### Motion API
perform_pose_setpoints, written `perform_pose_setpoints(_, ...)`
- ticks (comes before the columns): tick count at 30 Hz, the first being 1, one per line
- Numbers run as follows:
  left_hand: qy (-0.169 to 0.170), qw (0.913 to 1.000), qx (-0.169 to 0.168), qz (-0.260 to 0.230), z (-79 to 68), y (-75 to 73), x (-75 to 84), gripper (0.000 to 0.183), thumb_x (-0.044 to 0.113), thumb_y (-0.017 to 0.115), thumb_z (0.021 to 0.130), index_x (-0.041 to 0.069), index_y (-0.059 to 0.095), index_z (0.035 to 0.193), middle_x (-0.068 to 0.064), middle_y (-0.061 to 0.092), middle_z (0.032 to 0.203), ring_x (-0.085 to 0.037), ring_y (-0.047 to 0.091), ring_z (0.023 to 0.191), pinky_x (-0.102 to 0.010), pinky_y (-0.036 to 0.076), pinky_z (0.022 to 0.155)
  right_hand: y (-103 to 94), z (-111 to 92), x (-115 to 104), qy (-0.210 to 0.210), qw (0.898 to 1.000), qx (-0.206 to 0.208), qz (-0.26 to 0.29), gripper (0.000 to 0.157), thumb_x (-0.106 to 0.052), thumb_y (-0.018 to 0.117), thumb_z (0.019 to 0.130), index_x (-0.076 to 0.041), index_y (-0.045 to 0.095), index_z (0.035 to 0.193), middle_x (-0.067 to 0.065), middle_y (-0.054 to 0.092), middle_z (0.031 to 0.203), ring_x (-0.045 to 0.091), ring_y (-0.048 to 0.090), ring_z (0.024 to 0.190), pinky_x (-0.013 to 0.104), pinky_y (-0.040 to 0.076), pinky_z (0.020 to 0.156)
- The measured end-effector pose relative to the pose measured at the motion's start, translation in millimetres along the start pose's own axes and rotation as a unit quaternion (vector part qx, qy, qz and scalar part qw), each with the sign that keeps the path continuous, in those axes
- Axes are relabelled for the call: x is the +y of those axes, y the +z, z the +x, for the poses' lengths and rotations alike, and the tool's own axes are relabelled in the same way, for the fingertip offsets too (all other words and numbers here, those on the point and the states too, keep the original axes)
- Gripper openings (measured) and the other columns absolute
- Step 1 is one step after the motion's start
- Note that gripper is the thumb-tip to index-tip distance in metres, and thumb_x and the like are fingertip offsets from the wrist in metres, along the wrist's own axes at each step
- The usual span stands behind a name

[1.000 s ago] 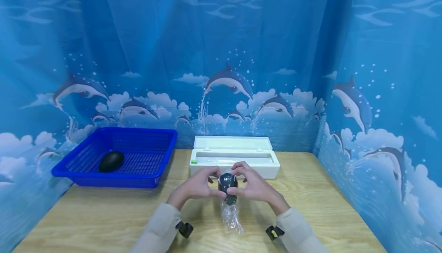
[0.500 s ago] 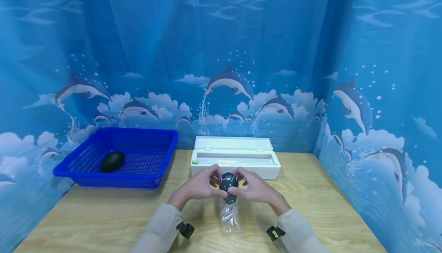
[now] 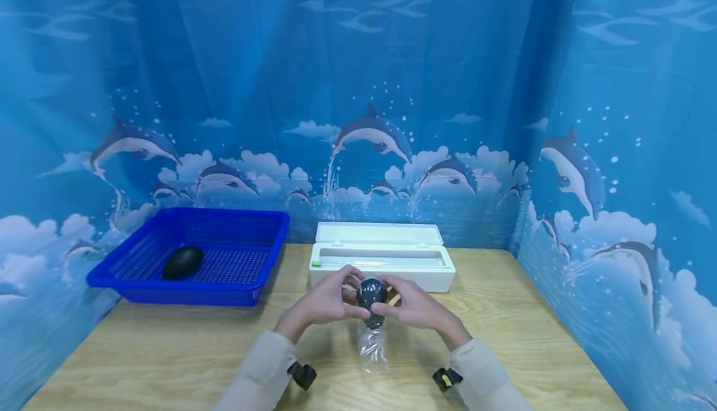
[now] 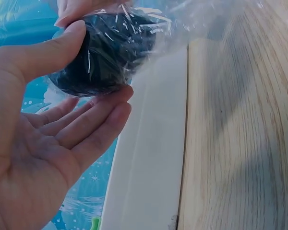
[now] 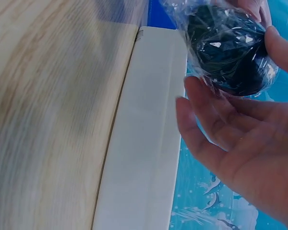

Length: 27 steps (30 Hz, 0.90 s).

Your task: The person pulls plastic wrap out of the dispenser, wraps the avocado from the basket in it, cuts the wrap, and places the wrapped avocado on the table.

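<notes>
A dark egg-shaped thing wrapped in clear cling film [image 3: 371, 294] is held between both hands over the front of the table. My left hand [image 3: 327, 299] grips its left side, thumb on the near face and fingers behind and below. From the right, my right hand [image 3: 413, 302] grips it the same way, and the two thumb tips nearly meet. A crumpled tail of cling film [image 3: 372, 345] hangs from its near end. In the left wrist view, film folds cover the dark wrapped thing [image 4: 110, 52]; the right wrist view shows it [image 5: 230, 52] resting above the curved fingers.
Just behind the hands stands a long white box [image 3: 383, 279], lid raised, a green piece [image 3: 316, 264] at its left end. At the left, a blue plastic basket [image 3: 185, 296] holds another dark egg-shaped thing [image 3: 182, 263]. A dolphin-print curtain [image 3: 358, 87] surrounds the wooden table [image 3: 168, 355].
The fingers have shifted around the wrapped thing, the right index lowering from its top. Its rounded far end shows more plainly, and the film tail hangs a little shorter. Box and basket stay put.
</notes>
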State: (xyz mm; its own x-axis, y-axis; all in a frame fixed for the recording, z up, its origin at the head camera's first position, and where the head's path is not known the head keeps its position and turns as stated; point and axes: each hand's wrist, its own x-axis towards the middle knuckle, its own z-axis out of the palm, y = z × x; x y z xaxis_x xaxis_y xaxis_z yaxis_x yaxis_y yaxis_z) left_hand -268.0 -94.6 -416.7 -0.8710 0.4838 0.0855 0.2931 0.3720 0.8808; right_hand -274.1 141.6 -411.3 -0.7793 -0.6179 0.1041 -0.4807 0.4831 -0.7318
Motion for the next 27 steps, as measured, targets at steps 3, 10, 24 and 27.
perform_pose_setpoints(3,0.010,0.9998,0.000,0.018,-0.2,-0.2,-0.1,0.071,0.017,0.090,0.077,0.004,0.054,0.137,-0.017,0.066,0.127,-0.030,0.073,0.108,-0.041,0.062,0.093,0.5,-0.4,1.4,0.001,1.000,-0.016,0.003,0.061,-0.034,0.071,0.097,-0.004,0.051,0.147,0.016,0.061,0.132,0.021,0.061,0.105,0.025,0.058,0.079)
perform_pose_setpoints(10,0.044,0.9969,-0.010,0.064,1.0,-1.3,-0.1,0.062,0.019,0.090,0.078,0.009,0.065,0.133,-0.010,0.072,0.126,-0.019,0.072,0.103,-0.029,0.061,0.092,0.4,0.2,4.0,-0.001,1.000,-0.022,0.000,0.052,-0.034,0.071,0.097,-0.005,0.057,0.138,0.013,0.063,0.127,0.021,0.062,0.107,0.025,0.058,0.081)
perform_pose_setpoints(24,0.054,0.9944,-0.034,0.084,0.9,-3.3,-1.2,0.045,0.019,0.089,0.079,0.008,0.071,0.119,-0.004,0.074,0.107,-0.010,0.070,0.088,-0.020,0.060,0.081,-0.2,-0.7,-0.3,-0.021,0.998,-0.038,-0.050,0.040,-0.034,0.068,0.099,-0.004,0.063,0.125,0.007,0.068,0.113,0.015,0.063,0.099,0.023,0.056,0.079)
perform_pose_setpoints(27,0.062,0.9937,-0.036,0.086,0.8,-4.0,-0.2,0.045,0.020,0.089,0.079,0.009,0.070,0.118,-0.003,0.074,0.108,-0.010,0.070,0.088,-0.022,0.060,0.083,-1.2,-1.3,-2.0,-0.028,0.998,-0.035,-0.050,0.040,-0.032,0.070,0.097,-0.004,0.064,0.124,0.007,0.069,0.112,0.015,0.063,0.098,0.023,0.056,0.081)
